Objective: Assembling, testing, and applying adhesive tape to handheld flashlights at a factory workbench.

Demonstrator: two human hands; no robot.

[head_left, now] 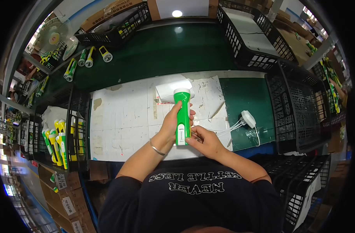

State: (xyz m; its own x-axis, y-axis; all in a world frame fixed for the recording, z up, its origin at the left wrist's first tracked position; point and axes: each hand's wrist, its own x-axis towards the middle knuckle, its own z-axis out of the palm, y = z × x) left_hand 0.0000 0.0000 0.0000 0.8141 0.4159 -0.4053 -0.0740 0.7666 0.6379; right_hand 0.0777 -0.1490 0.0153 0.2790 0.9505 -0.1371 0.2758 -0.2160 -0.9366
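"What stands at the far left?"
"A fan (53, 37) at the back; nearer the person, a black crate (83, 110) with green, yellow and white flashlights (59, 145) in it; a little right of the fan, four loose flashlights (89, 58) lie on the green table (166, 50)."
"And then?"
"A worn white board (119, 124); over it the left hand (171, 121), a bangle (157, 149) at its wrist; its fingers are wrapped around a green flashlight (183, 110), thumb on the upper side."
"Where is that flashlight, exactly?"
"Between the hands, above the board, its white head pointing away from the person; curled white paper (164, 91) shows behind it."
"The right hand?"
"The right hand (207, 144) grips the flashlight's near end, thumb on the edge; some of its fingers are hidden; further right come white cables (235, 127), a white plug (247, 118) and another black crate (284, 93)."
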